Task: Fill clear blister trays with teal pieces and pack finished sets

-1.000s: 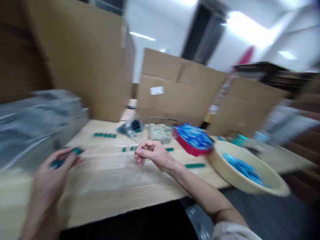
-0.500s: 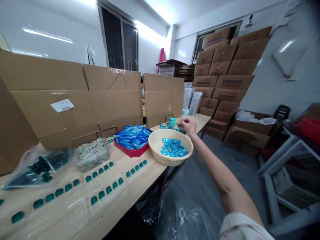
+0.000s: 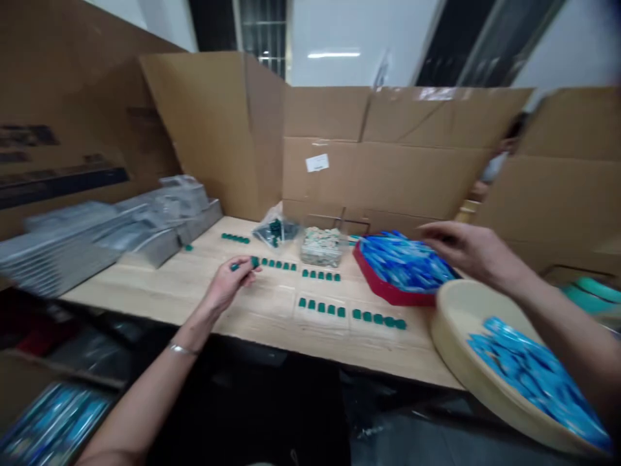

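Note:
My left hand is closed, thumb and fingers pinching a small dark green piece; another bit of green shows by the knuckles. It is over the table, at the left end of a row of similar green pieces. My right hand is over the right edge of a red tray heaped with blue and white slender pieces. Its fingers point left and are smeared by motion, so I cannot see whether they hold anything. Below that arm stands a cream basin of shiny blue packets.
A clear box of pale pieces and a plastic bag of green pieces stand at the back. Grey baskets with clear plastic trays are on the left. Cardboard panels wall the table's rear. A turquoise container is far right.
The view has swung left. My right hand has come back from beyond the basin to the red tray. My left hand has come into view, holding a green piece.

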Available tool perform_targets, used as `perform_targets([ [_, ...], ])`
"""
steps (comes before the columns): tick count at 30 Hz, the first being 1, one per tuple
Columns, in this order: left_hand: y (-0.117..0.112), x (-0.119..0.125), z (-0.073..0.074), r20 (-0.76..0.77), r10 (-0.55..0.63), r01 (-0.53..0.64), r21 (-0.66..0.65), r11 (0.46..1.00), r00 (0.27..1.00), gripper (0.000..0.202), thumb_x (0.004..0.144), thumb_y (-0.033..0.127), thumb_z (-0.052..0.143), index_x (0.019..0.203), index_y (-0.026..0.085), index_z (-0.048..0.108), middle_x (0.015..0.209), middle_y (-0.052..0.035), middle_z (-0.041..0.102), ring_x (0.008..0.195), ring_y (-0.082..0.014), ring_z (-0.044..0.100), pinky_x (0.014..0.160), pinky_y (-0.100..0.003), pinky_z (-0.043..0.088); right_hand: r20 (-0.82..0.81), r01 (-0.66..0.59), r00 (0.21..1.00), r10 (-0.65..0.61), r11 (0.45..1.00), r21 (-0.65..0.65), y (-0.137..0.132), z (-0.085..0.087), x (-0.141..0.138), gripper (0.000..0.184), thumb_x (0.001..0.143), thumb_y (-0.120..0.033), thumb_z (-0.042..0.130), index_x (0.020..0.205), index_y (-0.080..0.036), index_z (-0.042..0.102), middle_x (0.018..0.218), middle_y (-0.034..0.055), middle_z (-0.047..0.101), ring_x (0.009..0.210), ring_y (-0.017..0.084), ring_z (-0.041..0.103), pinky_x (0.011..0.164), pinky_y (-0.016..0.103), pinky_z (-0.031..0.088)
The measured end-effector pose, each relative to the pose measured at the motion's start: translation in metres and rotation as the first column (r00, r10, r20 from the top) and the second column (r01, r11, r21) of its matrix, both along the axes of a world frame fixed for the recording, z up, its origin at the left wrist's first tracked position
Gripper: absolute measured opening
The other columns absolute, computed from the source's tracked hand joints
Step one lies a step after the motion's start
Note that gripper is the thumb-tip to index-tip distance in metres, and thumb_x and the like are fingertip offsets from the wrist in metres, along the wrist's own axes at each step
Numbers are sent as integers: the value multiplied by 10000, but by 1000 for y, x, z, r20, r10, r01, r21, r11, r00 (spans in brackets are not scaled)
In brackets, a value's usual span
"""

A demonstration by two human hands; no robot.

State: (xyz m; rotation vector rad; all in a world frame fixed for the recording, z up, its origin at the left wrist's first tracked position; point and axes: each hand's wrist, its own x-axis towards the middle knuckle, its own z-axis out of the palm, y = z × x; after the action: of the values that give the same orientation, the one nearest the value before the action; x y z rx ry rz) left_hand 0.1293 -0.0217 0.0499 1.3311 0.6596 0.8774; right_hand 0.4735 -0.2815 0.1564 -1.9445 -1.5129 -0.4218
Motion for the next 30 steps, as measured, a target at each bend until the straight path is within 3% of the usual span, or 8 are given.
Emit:
perform_targets([
  [2, 3, 4, -7, 49, -44, 43, 8, 999, 998, 268, 684, 346, 688, 772, 106, 608, 695, -43, 644, 446, -35, 454, 416, -162, 317, -28, -252, 968, 250, 961, -113, 53, -10, -69, 234, 801, -310, 588, 1017, -229, 632, 971, 75, 670, 784, 210, 628, 662, 366, 522],
  [6, 3, 2, -11, 172, -78, 86, -43, 995, 982, 267, 685, 358, 680, 742, 113, 590, 650, -17, 613, 427, -30, 429, 394, -167, 263, -145, -553, 825, 546, 833, -11, 144, -48, -177, 354, 814, -288, 584, 1158, -213, 551, 1056, 75, 628, 779, 160, 624, 665, 305, 544],
  [10, 19, -19, -18, 255, -125, 154, -96, 983, 959, 260, 701, 355, 669, 729, 110, 588, 620, -3, 568, 452, -35, 441, 408, -169, 258, -175, -698, 689, 703, 709, 101, 213, -81, -211, 210, 839, -279, 561, 1023, -214, 637, 973, 61, 643, 838, 162, 620, 740, 308, 527],
  [15, 49, -50, -29, 345, -70, 162, -245, 956, 936, 235, 694, 312, 691, 786, 109, 619, 690, -15, 571, 524, -34, 477, 475, -159, 321, -201, -769, 577, 791, 610, 191, 263, -99, -235, 158, 822, -253, 590, 948, -214, 677, 951, 65, 640, 896, 175, 606, 797, 318, 500],
  [18, 63, -62, -34, 413, -23, 166, -314, 935, 911, 204, 704, 279, 688, 815, 118, 633, 725, -18, 572, 583, -37, 504, 551, -153, 371, -248, -777, 552, 796, 599, 193, 283, -103, -250, 172, 828, -241, 582, 975, -220, 669, 971, 64, 630, 927, 174, 593, 834, 323, 480],
  [22, 88, -74, -40, 454, 77, 86, -328, 941, 888, 223, 707, 285, 686, 849, 119, 644, 758, -28, 584, 584, -36, 508, 539, -147, 381, -343, -725, 573, 745, 655, 212, 322, -106, -261, 149, 809, -270, 601, 926, -209, 671, 927, 57, 641, 874, 171, 600, 779, 303, 482],
  [26, 138, -97, -43, 504, 320, -93, -423, 901, 803, 230, 666, 204, 718, 853, 99, 634, 712, -9, 552, 494, -13, 450, 398, -121, 287, -446, -668, 593, 670, 719, 192, 390, -121, -266, 180, 765, -306, 630, 892, -182, 665, 848, 54, 664, 734, 159, 612, 693, 284, 483],
  [30, 188, -122, -42, 608, 440, -100, -510, 854, 661, 131, 697, 95, 659, 821, 85, 619, 681, -3, 526, 498, -18, 456, 373, -106, 282, -350, -674, 692, 632, 739, 2, 465, -146, -280, 105, 723, -223, 638, 794, -160, 682, 743, 33, 664, 676, 149, 596, 655, 255, 455],
])
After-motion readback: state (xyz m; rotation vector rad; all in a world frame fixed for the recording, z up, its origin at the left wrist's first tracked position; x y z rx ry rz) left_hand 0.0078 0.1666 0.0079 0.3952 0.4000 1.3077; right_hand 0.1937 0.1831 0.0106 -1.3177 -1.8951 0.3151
